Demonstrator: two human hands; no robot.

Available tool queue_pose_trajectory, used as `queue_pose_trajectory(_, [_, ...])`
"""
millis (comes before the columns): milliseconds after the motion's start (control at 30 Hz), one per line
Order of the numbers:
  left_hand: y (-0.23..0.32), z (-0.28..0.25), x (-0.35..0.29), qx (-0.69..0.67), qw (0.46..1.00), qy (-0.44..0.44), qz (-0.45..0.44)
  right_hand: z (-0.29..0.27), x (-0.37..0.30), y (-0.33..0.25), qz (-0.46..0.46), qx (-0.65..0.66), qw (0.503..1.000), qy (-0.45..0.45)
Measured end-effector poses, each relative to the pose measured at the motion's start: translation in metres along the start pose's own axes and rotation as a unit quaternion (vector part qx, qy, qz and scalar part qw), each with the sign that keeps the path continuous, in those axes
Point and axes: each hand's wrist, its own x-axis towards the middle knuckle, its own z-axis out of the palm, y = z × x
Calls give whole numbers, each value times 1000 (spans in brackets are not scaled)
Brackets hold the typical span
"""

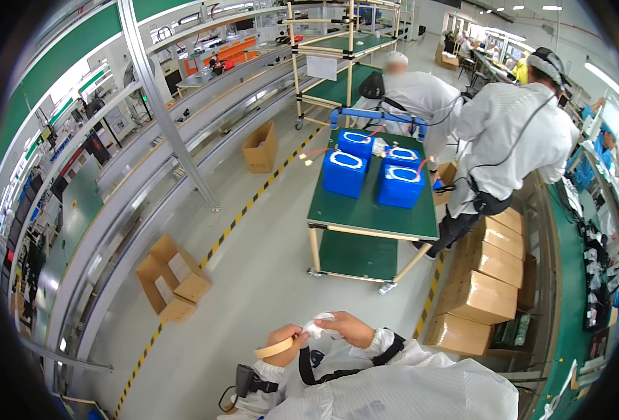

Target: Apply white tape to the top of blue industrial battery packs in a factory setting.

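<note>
My two hands meet low in the middle of the view, in front of my white coat (393, 388). Between them is a piece of crumpled white material (318, 326); its kind is not clear. My left hand (288, 339) is closed, its fingertips on the lower left side of the white piece. A cream-coloured roll of tape (273, 349) sits around or against that hand. From the right, my right hand (350, 330) pinches the same white piece, thumb and fingers together. Black straps cross both my sleeves, and a dark device (245, 380) is by the left wrist.
Ahead stands a green-topped wheeled cart (351, 215) with several blue wrapped blocks (344, 173). Two people in white coats (502, 133) work beyond it. An open carton (173, 280) lies on the floor at left; stacked cartons (474, 297) line the right bench. Metal rails (134, 189) run along the left.
</note>
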Motion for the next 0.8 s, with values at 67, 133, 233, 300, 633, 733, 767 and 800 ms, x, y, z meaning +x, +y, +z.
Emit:
queue_pose_trajectory(67, [-8, -17, 26, -3, 999, -23, -37, 2, 28, -21, -21, -28, 999, -2])
queue_pose_trajectory(133, [-20, -30, 54, 4, 998, -26, -53, -9, 60, -31, -17, -41, 999, -4])
queue_pose_trajectory(233, [-43, -48, 103, -7, 995, -34, -98, -23, 101, -61, 56, -7, 998, -18])
queue_pose_trajectory(300, [-52, -60, 140, -6, 993, -43, -111, -33, 134, -83, 35, 48, 998, -31])
queue_pose_trajectory(633, [-95, -120, 293, -51, 984, 31, -165, -44, 275, -208, -43, 77, 989, -120])
queue_pose_trajectory(733, [-114, -133, 318, -92, 970, 14, -226, -39, 306, -218, -71, 62, 992, -83])
queue_pose_trajectory(767, [-132, -132, 326, -110, 971, 9, -211, -40, 317, -222, -66, 84, 990, -87])
queue_pose_trajectory(800, [-140, -133, 338, -112, 972, -1, -208, -43, 330, -222, -71, 86, 991, -78])
